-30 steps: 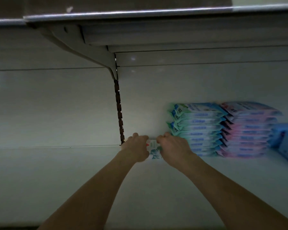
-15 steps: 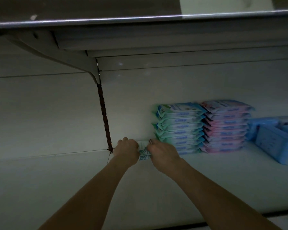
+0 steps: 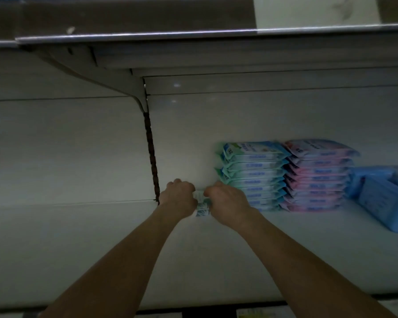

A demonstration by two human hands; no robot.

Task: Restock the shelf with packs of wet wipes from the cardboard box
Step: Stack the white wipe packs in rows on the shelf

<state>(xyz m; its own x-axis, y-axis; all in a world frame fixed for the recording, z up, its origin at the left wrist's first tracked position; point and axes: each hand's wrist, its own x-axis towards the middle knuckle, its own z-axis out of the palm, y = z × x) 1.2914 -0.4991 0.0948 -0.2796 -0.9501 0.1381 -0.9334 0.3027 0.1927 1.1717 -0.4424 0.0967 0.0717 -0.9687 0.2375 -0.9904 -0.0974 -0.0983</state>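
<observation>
**Operator:** Where is the pack sitting right now?

**Spotter:** You are holding a small white-and-teal soft pack of wet wipes point(image 3: 201, 204) low at the back of the pale metal shelf point(image 3: 78, 249), just left of the teal stack of flat wipe packs point(image 3: 255, 177). I cannot tell whether it is touching the shelf yet. Your left grip point(image 3: 178, 198) is curling round its left end and your right grip point(image 3: 228, 203) round its right end, so both are clasping the 1 pack.

**Operator:** How far along am I looking?

**Spotter:** I am judging it as partly done. 2 neat stacks are standing against the back wall: the teal one, and a pink stack of flat wipe packs point(image 3: 317, 175) touching its right side. Loose blue wipe packs point(image 3: 381, 198) are lying further right. You are working just right of the dark slotted upright rail point(image 3: 152, 157), which I am reading as the start of a new stack. The cardboard box is not showing, so I am not able to say how many packs are waiting.
</observation>
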